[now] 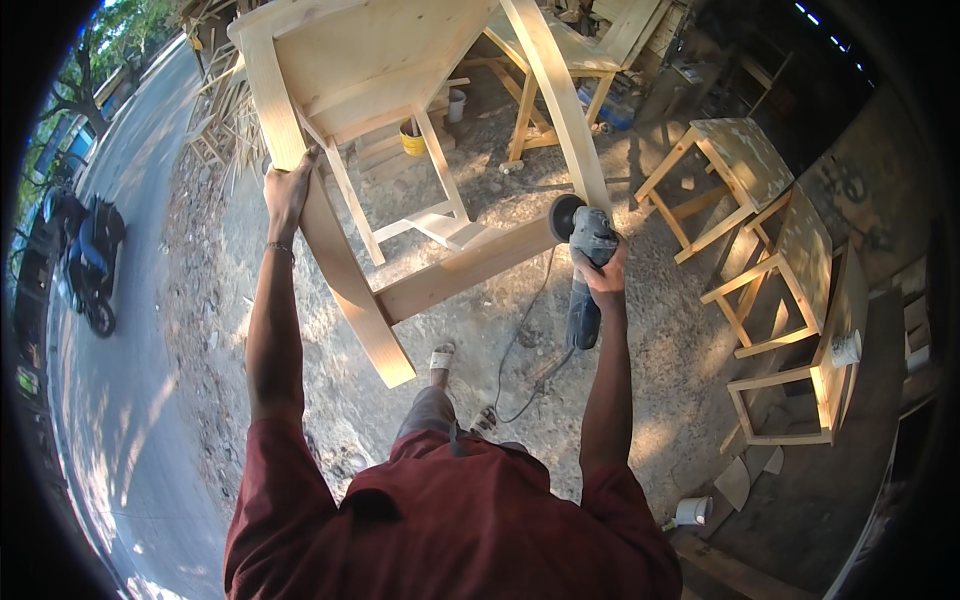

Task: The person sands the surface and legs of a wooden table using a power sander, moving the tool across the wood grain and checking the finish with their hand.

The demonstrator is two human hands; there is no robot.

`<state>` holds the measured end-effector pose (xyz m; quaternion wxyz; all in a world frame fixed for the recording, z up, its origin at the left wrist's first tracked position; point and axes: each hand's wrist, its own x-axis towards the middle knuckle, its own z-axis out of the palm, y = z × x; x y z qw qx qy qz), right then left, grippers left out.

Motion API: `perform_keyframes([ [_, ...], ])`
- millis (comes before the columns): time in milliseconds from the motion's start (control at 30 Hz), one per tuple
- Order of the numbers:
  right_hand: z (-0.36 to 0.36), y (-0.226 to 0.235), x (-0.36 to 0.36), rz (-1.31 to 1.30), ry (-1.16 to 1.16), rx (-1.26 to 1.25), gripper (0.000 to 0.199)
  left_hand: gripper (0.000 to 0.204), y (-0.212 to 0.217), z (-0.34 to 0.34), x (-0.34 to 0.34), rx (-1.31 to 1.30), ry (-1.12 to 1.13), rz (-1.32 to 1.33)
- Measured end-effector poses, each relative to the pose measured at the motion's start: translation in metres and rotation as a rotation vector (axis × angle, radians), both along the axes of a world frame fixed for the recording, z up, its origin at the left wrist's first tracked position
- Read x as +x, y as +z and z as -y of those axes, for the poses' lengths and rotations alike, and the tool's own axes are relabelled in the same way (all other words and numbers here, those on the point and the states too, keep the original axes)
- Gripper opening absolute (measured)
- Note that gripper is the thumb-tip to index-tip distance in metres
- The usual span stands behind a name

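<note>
- We see the pale wooden table frame tipped over in front of us, its legs pointing toward us; the near left leg runs as a long plank from under our left fingers down and to the right, ending just above our sandalled foot.
- A cross rail joins that leg to the right leg; its long axis climbs from lower left to upper right and ends right at the sander's disc.
- Our right hand has its fingers wrapped shut around the grey angle grinder, whose round disc sits just beyond the fingers, touching or nearly touching the joint of rail and right leg.
- Our left hand is closed over the edge of the left leg, well apart from the tool, steadying the frame.
- The right hand is the nearer one to the rail end; the rail stretches away from it toward the left.
- The grinder's cable drops from below the right fingers to the dirt ground.
- Farther right of the right fingers stand more unfinished wooden stools; far left of the left fingers, a parked motorbike by the road.
</note>
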<state>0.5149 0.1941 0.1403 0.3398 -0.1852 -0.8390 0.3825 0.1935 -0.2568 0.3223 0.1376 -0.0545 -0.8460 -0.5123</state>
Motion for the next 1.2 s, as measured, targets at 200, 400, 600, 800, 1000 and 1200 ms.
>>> perform_keyframes([
  [200,-0.016,-0.018,0.011,0.049,-0.125,0.625,0.094,0.06,0.001,-0.008,0.003,0.011,0.028,0.003],
  [400,0.026,-0.008,0.037,-0.029,-0.051,-0.41,0.093,0.057,0.0,-0.004,-0.001,0.007,0.056,0.007],
  [600,0.085,0.027,0.05,0.095,0.002,-0.406,0.09,0.057,-0.007,0.002,-0.008,0.004,0.064,-0.005],
  [800,0.09,0.034,0.035,0.07,0.045,-0.305,0.098,0.064,-0.007,0.0,-0.005,0.036,0.018,-0.039],
  [1000,0.039,0.035,0.025,0.055,-0.043,-0.371,0.099,0.067,-0.003,-0.002,0.0,0.015,0.023,-0.06],
  [1200,0.014,0.029,0.007,0.079,-0.034,-0.205,0.095,0.067,0.0,-0.002,0.008,0.028,0.021,-0.021],
])
